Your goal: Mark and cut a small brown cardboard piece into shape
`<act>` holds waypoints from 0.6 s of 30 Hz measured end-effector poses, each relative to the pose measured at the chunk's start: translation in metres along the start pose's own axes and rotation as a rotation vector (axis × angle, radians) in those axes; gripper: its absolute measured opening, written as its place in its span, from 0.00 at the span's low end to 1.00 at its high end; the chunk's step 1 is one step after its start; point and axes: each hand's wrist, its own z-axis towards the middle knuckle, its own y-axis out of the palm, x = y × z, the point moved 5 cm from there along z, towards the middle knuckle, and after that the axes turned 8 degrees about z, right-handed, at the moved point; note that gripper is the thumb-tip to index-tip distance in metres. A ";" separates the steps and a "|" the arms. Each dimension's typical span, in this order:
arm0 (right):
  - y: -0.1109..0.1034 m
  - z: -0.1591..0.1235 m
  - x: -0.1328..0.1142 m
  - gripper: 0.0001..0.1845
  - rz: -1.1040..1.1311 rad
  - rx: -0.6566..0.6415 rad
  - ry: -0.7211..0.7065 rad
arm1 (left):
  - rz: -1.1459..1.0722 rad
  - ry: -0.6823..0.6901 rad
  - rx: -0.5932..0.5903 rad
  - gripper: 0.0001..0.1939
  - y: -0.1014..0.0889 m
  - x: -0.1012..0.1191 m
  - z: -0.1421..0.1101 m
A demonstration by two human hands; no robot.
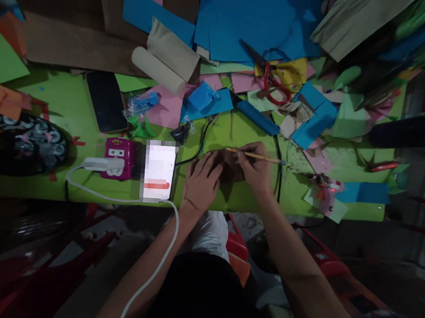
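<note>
My left hand [201,180] lies palm down on a small piece of brown paper [231,172], its fingers stretched out across the paper's left part. My right hand [255,169] pinches a yellowish pencil [261,156] above the paper's right side. The pencil points left, close to the paper's upper edge; whether its tip touches cannot be made out. Left of my left hand, a lit phone [161,172] lies near the table's front edge. Part of the brown paper is hidden under both hands.
A magenta power adapter [118,160] with a white charger and cable stands left. Beyond my hands lie a blue cutter [258,117], red-handled scissors [266,71], a dark phone [107,102] and paper scraps. A pink glue gun [325,194] with a red light sits right on the green table [360,211].
</note>
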 end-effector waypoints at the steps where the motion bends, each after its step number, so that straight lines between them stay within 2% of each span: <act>1: 0.000 0.000 -0.002 0.07 -0.022 -0.004 -0.014 | 0.001 -0.001 -0.003 0.23 0.000 0.000 0.000; 9: -0.003 -0.005 -0.009 0.04 -0.102 -0.041 -0.057 | 0.026 0.013 0.001 0.23 0.001 0.000 0.000; 18: -0.010 -0.029 -0.014 0.04 -0.102 -0.098 -0.034 | 0.005 0.019 -0.011 0.24 -0.001 0.000 0.000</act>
